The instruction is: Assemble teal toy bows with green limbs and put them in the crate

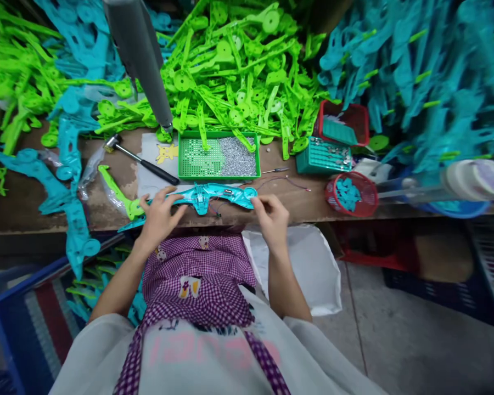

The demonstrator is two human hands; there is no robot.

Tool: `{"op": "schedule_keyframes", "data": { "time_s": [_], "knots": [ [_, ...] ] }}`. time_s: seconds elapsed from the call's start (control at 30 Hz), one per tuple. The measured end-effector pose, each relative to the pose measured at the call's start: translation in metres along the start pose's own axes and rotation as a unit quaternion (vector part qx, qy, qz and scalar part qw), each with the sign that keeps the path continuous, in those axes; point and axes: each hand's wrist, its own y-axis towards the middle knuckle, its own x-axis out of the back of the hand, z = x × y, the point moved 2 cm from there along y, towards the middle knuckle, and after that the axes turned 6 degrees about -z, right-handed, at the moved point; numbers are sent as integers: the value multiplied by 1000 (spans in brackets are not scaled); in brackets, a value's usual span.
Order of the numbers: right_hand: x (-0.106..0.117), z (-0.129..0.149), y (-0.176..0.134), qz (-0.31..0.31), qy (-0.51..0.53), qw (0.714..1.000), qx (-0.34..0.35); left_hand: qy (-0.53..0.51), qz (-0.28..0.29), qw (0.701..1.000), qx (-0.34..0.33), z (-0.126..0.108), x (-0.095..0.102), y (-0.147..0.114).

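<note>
A long blue plastic shell half [208, 195] lies near the table's front edge, its inner side up, with small fitted parts and thin wires in it. My left hand [160, 215] holds its left end, the thumb in front and the fingers over the back. The thumb and fingertips of my right hand [272, 218] pinch the rounded right end. Just behind the shell stands a green tray [181, 156] with many small silvery metal pieces heaped on its right side. A hammer [148, 164] with a black grip rests to the left of the tray.
Piles of green plastic parts [230, 66] and blue shells [395, 66] fill the back. A grey tool [142, 60] hangs overhead. A small screwdriver [275, 170], teal box [313, 167], red basket [368, 203] and red bin [363, 123] stand right. More blue shells [72, 192] lie left.
</note>
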Motion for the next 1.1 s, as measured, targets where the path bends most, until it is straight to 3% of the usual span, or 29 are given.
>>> {"op": "schedule_keyframes", "data": {
  "time_s": [0.07,0.17,0.27,0.33,0.47,0.63,0.73,0.87,1.0,1.1],
  "knots": [
    [-9,2,5,37,-37,998,40,-18,47,998,-34,-7,-16,6],
    [-22,14,0,100,-91,981,139,-47,69,994,-67,-2,-28,10],
    [-45,30,-16,177,-132,938,267,-65,59,993,-80,7,-28,12],
    [-63,33,-23,218,-170,914,296,-79,62,992,-71,11,-27,16],
    [-80,26,-18,215,-237,914,251,-146,69,985,-56,13,-29,28],
    [-69,22,1,188,-209,938,200,-153,37,986,-51,14,-33,32],
    [-63,23,19,133,-196,961,147,-103,82,989,-70,13,-33,29],
    [-60,17,37,142,-156,971,117,-50,125,987,-91,14,-30,27],
    [-53,9,40,137,-121,980,84,-24,60,993,-99,4,-22,13],
    [-50,9,36,137,-121,980,82,-71,26,993,-91,-10,-14,-5]
  ]
}}
